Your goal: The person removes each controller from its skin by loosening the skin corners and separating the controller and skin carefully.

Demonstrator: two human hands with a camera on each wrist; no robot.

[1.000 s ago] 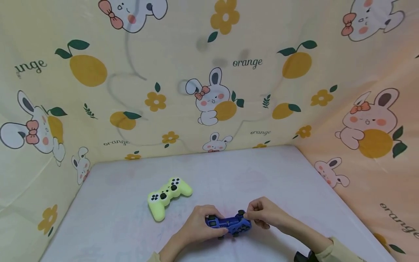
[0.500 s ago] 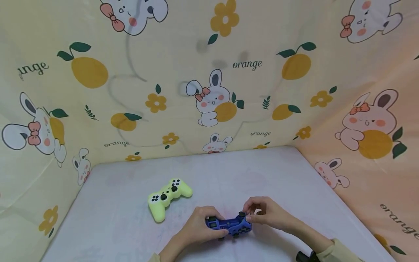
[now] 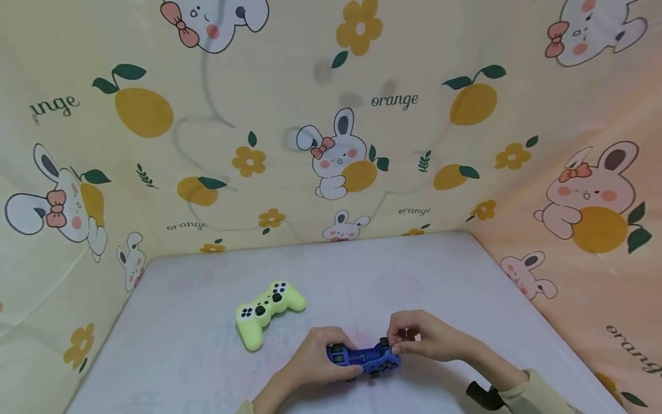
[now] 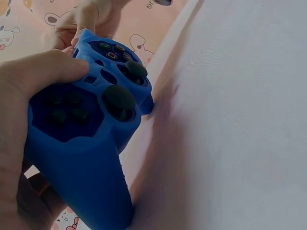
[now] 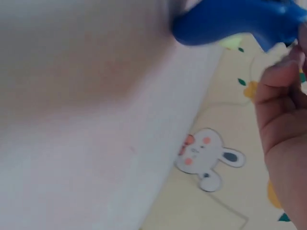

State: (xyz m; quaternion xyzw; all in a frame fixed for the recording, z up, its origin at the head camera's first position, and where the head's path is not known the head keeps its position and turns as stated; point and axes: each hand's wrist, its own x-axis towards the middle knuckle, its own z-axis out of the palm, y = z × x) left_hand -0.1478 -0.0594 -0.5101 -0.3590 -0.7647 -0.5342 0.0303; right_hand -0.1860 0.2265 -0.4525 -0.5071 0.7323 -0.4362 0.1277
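**Two controllers on the white surface, both hands on the blue one**

Far left: the yellow-green controller [image 3: 268, 310] lies flat on the white table surface [image 3: 439, 276], face up, black sticks and buttons visible. It is angled, one grip toward the near edge, and sits apart from both hands.

Centre: the left hand [image 3: 316, 361] grips the left side of the blue controller [image 3: 364, 359]. In the left wrist view the thumb lies curled over the top edge next to the D-pad, and the fingers wrap under the grip (the palm fills the left of that frame). The blue controller [image 4: 91, 124] is held low, just above or touching the surface; contact cannot be settled from these views.

Right: the right hand [image 3: 424, 336] meets the controller's right end, fingers curled, fingertips pinching at the upper right corner beside a black stick. The right wrist view is blurred; it shows only the blue shell [image 5: 235, 21] and part of the hand [image 5: 283, 120], so the exact finger placement is uncertain.

Backdrop: a cloth [image 3: 331, 115] printed with rabbits and oranges encloses the surface on three sides.
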